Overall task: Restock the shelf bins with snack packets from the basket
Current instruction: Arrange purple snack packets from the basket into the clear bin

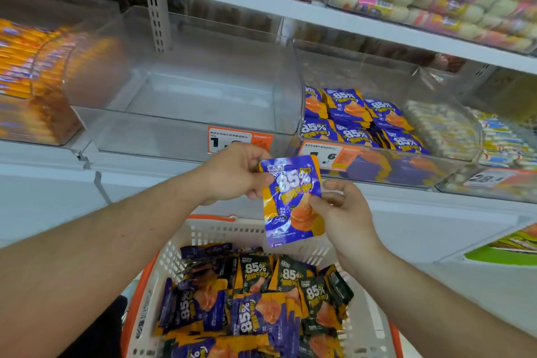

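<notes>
A purple and orange snack packet (290,203) marked 85% hangs upright above the basket. My left hand (235,173) pinches its upper left edge, and my right hand (338,209) pinches its right edge. Below, a white basket with an orange rim (200,231) holds several purple packets (200,308) and several black packets (290,273). Straight ahead on the shelf stands a clear bin (189,102) with nothing in it. The clear bin to its right (386,160) holds several purple 85% packets (357,116).
Clear bins of orange sausage sticks (26,67) stand at the left, and pale wrapped snacks (441,128) at the right. The upper shelf (261,3) overhangs the bins. Orange price tags (239,139) hang on the bin fronts.
</notes>
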`<action>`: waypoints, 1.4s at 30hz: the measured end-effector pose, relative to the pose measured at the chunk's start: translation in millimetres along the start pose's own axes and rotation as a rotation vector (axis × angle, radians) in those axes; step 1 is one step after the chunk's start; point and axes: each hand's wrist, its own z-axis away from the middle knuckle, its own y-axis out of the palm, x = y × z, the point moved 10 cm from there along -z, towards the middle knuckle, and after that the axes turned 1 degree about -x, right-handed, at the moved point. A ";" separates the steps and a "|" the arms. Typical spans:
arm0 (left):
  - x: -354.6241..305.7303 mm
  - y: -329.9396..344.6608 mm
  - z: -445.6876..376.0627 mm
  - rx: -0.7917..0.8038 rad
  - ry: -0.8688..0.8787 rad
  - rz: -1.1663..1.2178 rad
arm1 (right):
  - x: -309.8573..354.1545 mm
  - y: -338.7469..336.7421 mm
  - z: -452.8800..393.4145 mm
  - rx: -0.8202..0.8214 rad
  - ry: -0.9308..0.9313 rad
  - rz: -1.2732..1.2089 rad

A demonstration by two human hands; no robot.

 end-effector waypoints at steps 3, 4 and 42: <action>-11.0 2.8 -3.3 -0.043 0.026 0.019 | 14.3 -5.8 2.4 -0.046 -0.148 0.066; -13.9 3.8 -4.6 -0.060 0.033 0.021 | 16.9 -6.0 3.5 -0.045 -0.199 0.109; -87.6 2.6 -71.3 -0.487 0.213 -0.795 | 92.2 -87.4 -283.9 -0.108 -0.008 1.184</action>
